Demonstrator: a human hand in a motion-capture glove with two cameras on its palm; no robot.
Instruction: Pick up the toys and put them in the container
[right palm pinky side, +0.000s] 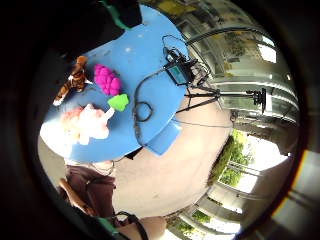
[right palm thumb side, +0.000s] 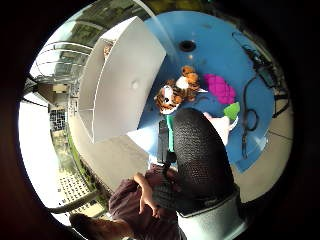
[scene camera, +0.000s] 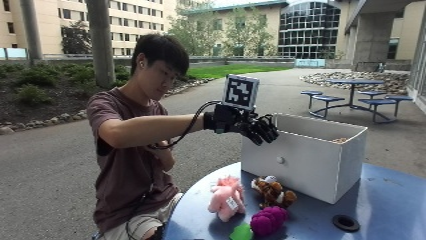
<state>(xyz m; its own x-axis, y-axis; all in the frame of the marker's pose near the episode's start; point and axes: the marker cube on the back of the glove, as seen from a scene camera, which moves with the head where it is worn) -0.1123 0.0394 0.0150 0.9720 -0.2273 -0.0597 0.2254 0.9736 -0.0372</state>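
Outside view alone shows container's (scene camera: 303, 161) knob.

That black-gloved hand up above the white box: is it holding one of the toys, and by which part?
Nothing is held. The gloved right hand hangs in the air near the white container, fingers loosely curled and empty. The toys still lie on the blue table.

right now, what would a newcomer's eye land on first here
Probably the gloved right hand, raised in the air beside the white container with fingers loosely curled, holding nothing. Next, the toys on the blue table in front of the container: a pink plush, a tiger and a magenta bumpy toy.
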